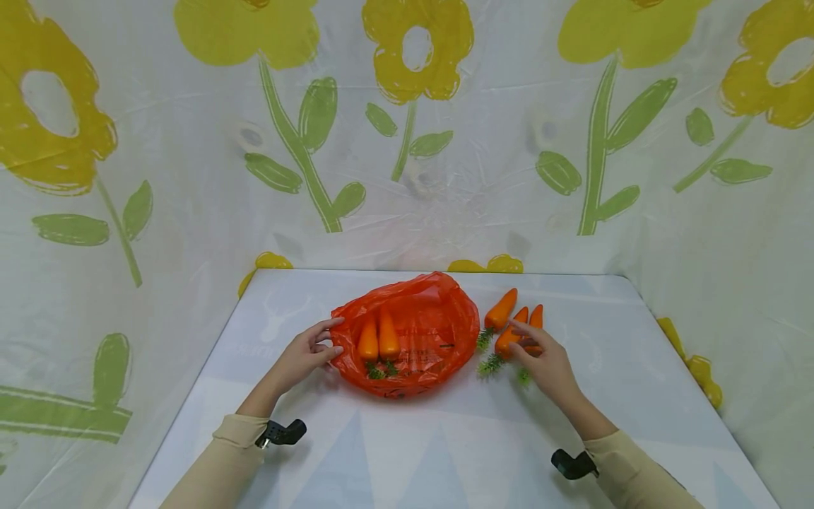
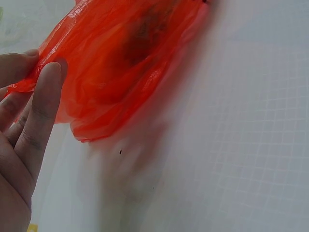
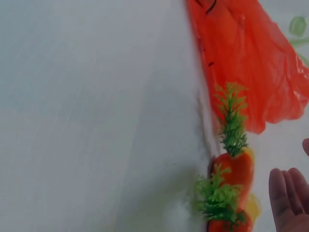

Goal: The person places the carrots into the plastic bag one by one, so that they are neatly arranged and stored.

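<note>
A red plastic bag (image 1: 439,367) lies on its side with its mouth facing me. Inside it, two orange carrots with green tops (image 1: 388,339) lie side by side. At its left rim my left hand (image 1: 308,357) pinches the thin film; the left wrist view shows the bag (image 2: 111,72) between thumb and fingers. Three more carrots (image 1: 501,309) lie to the right of the bag. Over them hovers my right hand (image 1: 547,360), its fingers partly hiding two. In the right wrist view the fingers (image 3: 288,191) are extended beside a carrot (image 3: 236,171), apart from it.
The white table (image 1: 407,452) has pale blue triangle prints. Behind it and at both sides hangs a curtain (image 1: 483,177) with yellow flowers. A small black device (image 1: 282,432) is strapped to the left wrist, another (image 1: 574,464) to the right.
</note>
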{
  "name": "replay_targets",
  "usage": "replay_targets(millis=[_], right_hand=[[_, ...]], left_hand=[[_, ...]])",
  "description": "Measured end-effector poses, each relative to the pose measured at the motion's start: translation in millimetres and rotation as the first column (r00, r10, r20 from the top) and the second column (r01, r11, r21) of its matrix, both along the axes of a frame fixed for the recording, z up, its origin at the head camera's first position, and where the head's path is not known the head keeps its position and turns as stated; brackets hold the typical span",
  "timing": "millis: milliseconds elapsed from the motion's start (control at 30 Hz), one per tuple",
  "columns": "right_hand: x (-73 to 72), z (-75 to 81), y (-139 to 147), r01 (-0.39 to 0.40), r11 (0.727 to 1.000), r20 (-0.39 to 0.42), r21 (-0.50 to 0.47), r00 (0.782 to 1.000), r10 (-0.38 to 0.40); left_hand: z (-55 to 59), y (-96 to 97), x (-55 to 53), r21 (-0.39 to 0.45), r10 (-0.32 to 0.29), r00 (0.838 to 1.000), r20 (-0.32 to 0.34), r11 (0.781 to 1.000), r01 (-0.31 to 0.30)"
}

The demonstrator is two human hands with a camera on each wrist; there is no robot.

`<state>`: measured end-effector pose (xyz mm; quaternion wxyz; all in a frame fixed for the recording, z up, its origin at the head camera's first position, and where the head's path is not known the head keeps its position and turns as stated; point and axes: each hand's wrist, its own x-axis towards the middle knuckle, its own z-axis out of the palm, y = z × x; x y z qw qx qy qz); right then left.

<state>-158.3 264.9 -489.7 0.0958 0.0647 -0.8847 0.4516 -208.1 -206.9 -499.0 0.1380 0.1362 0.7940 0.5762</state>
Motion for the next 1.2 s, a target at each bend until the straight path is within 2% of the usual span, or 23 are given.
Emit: replay_targets(millis=[167,433,600,933,1200], right_hand=[[-1.3,-4.6,8.1,0.052,0.999,-0.041,0.012,0.998,-0.051],[-5.8,-13.9,18.9,0.096,0.995,-0.100,0.036,0.991,-0.092],[-8.2,-18.0,24.0,0.129,0.991,-0.098,0.038,0.987,-0.124],[-12.8,-23.5,32.9,0.189,0.977,0.036,0.095,0.981,-0.193],[-16.7,-26.1,34.4,0.208,0.975,0.191,0.081,0.957,-0.220]], left_hand=[[0.9,1.3,0.9,-0.004,0.003,1.000,0.000,1.000,-0.003],[-0.2,0.9,0.8,-0.007,0.004,1.000,-0.003,1.000,-0.004],[-0.3,1.6,0.7,0.000,0.012,1.000,0.008,1.000,-0.012],[-0.8,0.8,1.3,-0.005,0.018,1.000,0.013,1.000,-0.018],[-2.2,0.1,1.7,0.001,0.011,1.000,0.010,1.000,-0.011]])
